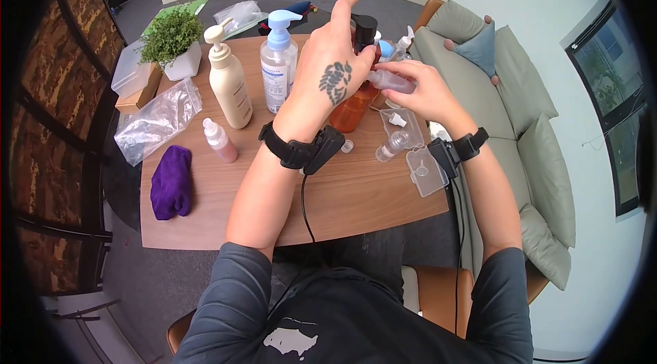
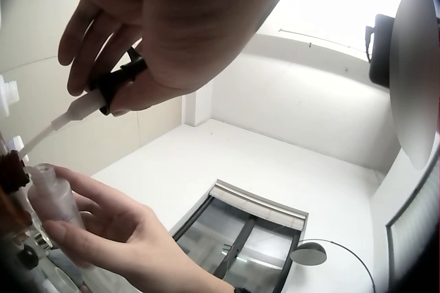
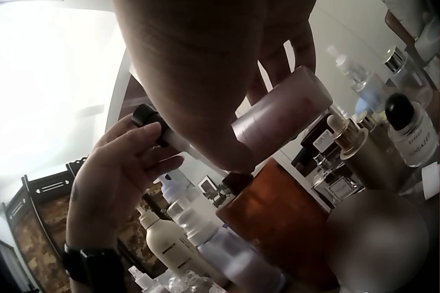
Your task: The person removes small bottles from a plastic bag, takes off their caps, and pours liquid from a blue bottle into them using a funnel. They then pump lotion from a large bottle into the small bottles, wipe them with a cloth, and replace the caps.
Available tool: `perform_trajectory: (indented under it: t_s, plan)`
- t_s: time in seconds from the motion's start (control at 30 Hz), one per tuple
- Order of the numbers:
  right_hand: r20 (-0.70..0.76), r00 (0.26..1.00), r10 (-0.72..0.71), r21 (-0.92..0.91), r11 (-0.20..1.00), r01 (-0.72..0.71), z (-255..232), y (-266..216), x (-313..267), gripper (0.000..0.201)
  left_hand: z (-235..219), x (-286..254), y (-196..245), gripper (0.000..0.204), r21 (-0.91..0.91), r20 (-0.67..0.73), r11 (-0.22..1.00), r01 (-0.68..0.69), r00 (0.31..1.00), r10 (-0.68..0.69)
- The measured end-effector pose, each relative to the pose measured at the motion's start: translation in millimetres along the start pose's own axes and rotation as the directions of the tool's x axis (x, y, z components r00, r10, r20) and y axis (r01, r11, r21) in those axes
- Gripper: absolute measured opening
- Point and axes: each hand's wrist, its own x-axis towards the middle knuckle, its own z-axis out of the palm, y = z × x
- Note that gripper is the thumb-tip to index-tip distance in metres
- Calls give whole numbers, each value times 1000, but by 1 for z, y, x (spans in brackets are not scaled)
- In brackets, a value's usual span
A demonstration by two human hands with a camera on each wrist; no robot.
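1. Left hand [image 1: 332,66] is back-up, one finger stretched toward 12 o'clock, fingers and thumb pinching the black pump [image 2: 126,75]. Its tube [image 2: 42,136] slants down to the neck of the amber bottle [image 1: 350,116].
2. Right hand [image 1: 430,89], around 3 o'clock from the left, has its fingers wrapped on the small bottle [image 1: 393,82], which is tipped, mouth toward 9 o'clock, just beside that neck.
3. Amber bottle's on the desk [image 1: 328,206], about 5 o'clock from the left hand; spare vial [image 1: 391,147] lies at its 4.
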Motion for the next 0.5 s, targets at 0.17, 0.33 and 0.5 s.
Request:
perform_trajectory:
  t_s: [0.17,0.33,0.5]
  plan:
    - [10,1000,7,-16,1000,-7,-2,-4,2,49,0,0,0,72,5,-6,1000,-9,1000,9]
    - [16,1000,-19,-61,998,20,-3,-3,4,47,-1,0,1,72,24,0,1000,-4,1000,4]
    - [28,999,-27,-82,996,30,-5,-4,5,47,-1,0,0,72,9,-1,1000,-7,1000,7]
